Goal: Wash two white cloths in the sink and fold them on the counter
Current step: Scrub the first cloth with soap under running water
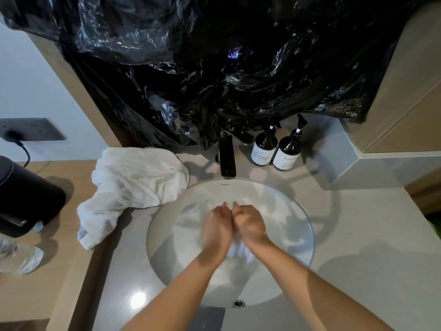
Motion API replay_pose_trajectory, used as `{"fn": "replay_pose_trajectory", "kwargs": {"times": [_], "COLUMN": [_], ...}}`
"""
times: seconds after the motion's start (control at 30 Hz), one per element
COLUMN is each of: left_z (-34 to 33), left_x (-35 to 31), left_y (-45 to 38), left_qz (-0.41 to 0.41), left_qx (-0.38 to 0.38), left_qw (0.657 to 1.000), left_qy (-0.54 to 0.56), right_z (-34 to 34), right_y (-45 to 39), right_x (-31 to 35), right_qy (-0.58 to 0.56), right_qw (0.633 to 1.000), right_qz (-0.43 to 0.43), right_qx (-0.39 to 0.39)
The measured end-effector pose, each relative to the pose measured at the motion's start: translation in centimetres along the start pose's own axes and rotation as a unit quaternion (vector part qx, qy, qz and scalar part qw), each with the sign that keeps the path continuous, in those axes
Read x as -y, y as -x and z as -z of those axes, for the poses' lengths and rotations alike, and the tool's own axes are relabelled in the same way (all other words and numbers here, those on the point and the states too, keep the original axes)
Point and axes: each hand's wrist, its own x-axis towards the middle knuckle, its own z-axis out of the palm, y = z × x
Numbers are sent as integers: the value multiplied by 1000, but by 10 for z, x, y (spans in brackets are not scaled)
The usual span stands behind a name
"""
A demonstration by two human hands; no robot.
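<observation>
White cloth [238, 250] bunched in both hands' grip, left [218, 229] and right [249, 224], over sink [307, 235].

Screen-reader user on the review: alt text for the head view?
Both hands, left hand and right hand, grip a wet white cloth together over a round white sink. A second white cloth lies crumpled on the counter to the left, with a black tap and two dark pump bottles behind the sink.

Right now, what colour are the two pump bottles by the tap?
Dark brown-black bottles with white labels, seen in the head view.
</observation>
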Motion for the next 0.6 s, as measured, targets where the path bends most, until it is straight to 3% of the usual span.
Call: {"fn": "replay_pose_trajectory", "kwargs": {"times": [0.07,0.2,0.27,0.37,0.5,0.6], "left_z": [-5,5,8,14,13,-9], "left_x": [-3,10,21,38,78,112], "left_y": [9,-11,-16,-26,-51,-64], "left_qz": [-28,-11,-69,-177,-198,-187], "left_qx": [4,24,65,130,192,200], "left_qw": [1000,1000,995,964,920,881], "left_qy": [-5,0,-15,-152,-279,-386], "right_z": [5,3,15,30,25,13], "right_y": [-6,11,7,-14,-32,-45], "right_x": [-1,-6,-17,-43,-87,-113], "right_qy": [-22,-54,-49,-26,164,248], "right_qw": [999,998,998,997,968,957], "right_qz": [-18,16,32,74,167,100], "right_qx": [-14,18,5,10,89,109]}}
